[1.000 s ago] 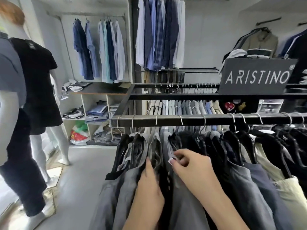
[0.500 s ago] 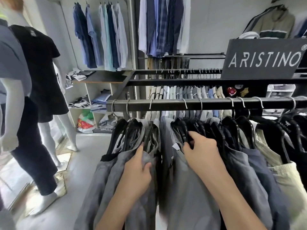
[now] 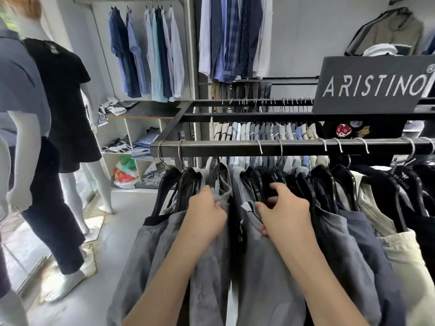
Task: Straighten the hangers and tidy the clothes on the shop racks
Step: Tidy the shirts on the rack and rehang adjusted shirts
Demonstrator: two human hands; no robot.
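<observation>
Front rack rail [image 3: 223, 148]: runs across the middle of the frame, with metal hooks [image 3: 260, 147] over it. The clothes hang below it in a packed row, grey at centre, then navy, cream and black toward the right edge.

Your left hand [image 3: 204, 215]: lower centre, on the shoulder of a grey garment [image 3: 209, 278]. Its fingers [image 3: 207, 191] are curled into the fabric and bunch it just below the hanger top.

Your right hand [image 3: 284, 212]: just right of the left one. Its fingers [image 3: 280, 188] are wrapped over a black hanger [image 3: 270, 178], clamped on its shoulder. The thumb lies beside a small white tag [image 3: 246, 205] at the neck of the next grey piece [image 3: 263, 274].

A dark gap stands open between the two grey items, directly between your hands.

Surroundings:
- A black ARISTINO sign [image 3: 374, 88] sits at upper right, above a second rail.
- Blue and white shirts [image 3: 146, 55] hang on the back wall, upper left.
- A mannequin in a black top [image 3: 61, 90] stands at the left edge.
- Open shelves [image 3: 131, 142] with folded items are behind it.
</observation>
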